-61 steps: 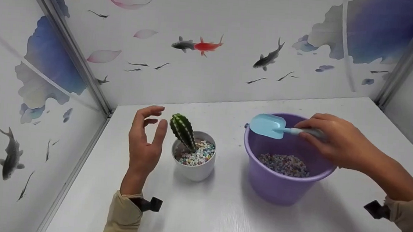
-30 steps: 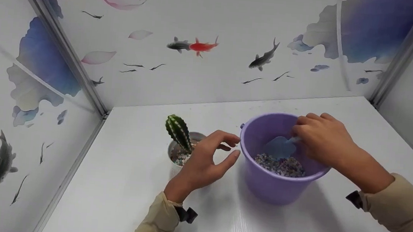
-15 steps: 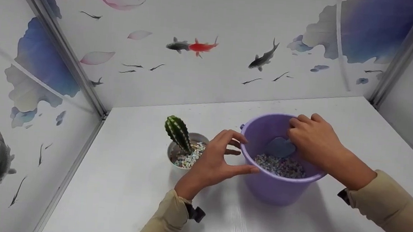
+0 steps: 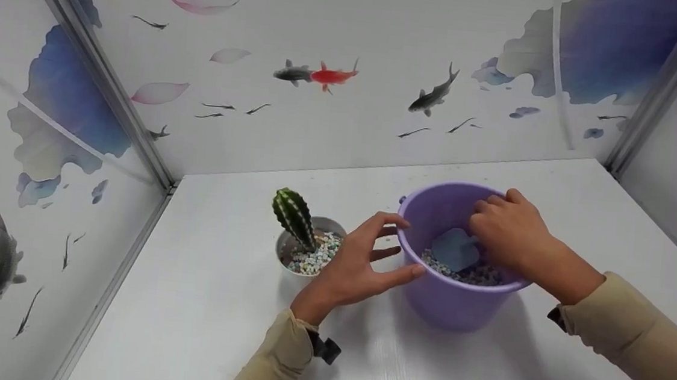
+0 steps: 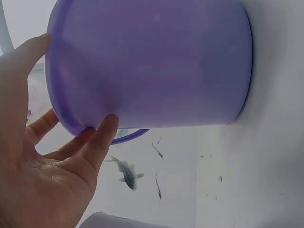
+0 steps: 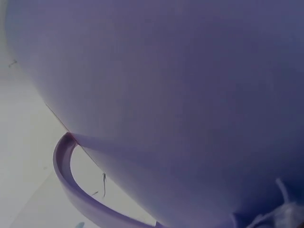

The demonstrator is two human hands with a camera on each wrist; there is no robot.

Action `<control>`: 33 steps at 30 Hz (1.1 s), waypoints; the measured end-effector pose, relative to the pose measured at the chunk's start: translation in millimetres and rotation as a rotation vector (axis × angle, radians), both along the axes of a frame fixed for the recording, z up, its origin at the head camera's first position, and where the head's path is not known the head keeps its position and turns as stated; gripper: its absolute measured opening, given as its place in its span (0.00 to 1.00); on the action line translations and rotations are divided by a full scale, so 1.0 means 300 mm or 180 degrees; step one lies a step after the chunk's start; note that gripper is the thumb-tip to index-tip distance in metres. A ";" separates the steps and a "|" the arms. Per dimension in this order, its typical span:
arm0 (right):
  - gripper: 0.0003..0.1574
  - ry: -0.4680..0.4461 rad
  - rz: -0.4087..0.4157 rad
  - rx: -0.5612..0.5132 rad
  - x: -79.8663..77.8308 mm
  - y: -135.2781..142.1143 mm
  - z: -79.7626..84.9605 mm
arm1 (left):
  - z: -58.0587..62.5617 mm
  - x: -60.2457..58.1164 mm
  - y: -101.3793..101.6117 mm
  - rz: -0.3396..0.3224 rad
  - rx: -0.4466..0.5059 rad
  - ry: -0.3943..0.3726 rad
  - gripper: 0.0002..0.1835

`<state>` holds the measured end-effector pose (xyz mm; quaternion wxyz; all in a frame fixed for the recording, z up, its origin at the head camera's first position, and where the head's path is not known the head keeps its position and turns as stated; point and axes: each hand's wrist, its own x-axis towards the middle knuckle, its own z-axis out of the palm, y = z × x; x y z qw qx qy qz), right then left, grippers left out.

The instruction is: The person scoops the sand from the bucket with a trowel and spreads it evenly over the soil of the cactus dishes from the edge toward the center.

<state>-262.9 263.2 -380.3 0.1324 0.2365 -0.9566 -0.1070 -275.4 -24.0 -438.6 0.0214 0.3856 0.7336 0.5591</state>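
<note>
While left hand (image 4: 359, 267) grips bucket (image 4: 456, 308) at left, right hand (image 4: 510, 231) clasps the scoop (image 4: 456, 250), probably digging beads (image 4: 485, 277); next needs level lifting.

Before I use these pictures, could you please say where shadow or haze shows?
Head view: fairly clear, though the scoop is shaded inside the purple bucket and soft shadow falls on the table; left wrist view: the bucket looks dark against a paler background; right wrist view: hazy, bucket wall darkening toward the lower right.
</note>
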 end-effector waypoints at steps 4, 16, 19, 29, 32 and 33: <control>0.10 0.0055 -0.0025 0.0081 0.001 -0.005 -0.013 | -0.016 0.002 0.014 -0.0022 0.0061 -0.0160 0.36; 0.09 -0.0210 0.0286 -0.0055 -0.022 0.016 -0.016 | -0.026 0.005 0.023 0.0105 0.0142 -0.0390 0.36; 0.10 -0.0266 0.0369 -0.0041 -0.027 0.025 -0.015 | -0.025 0.005 0.024 0.0077 0.0177 -0.0398 0.35; 0.08 -0.0555 0.0407 -0.0062 -0.023 0.023 -0.007 | -0.031 0.001 0.023 0.0122 0.0136 -0.0333 0.34; 0.11 -0.0593 0.0370 -0.0067 -0.020 0.021 -0.007 | -0.034 0.001 0.024 0.0115 0.0138 -0.0333 0.34; 0.12 -0.0592 0.0372 -0.0058 -0.019 0.022 -0.008 | -0.035 0.001 0.025 0.0108 0.0143 -0.0338 0.33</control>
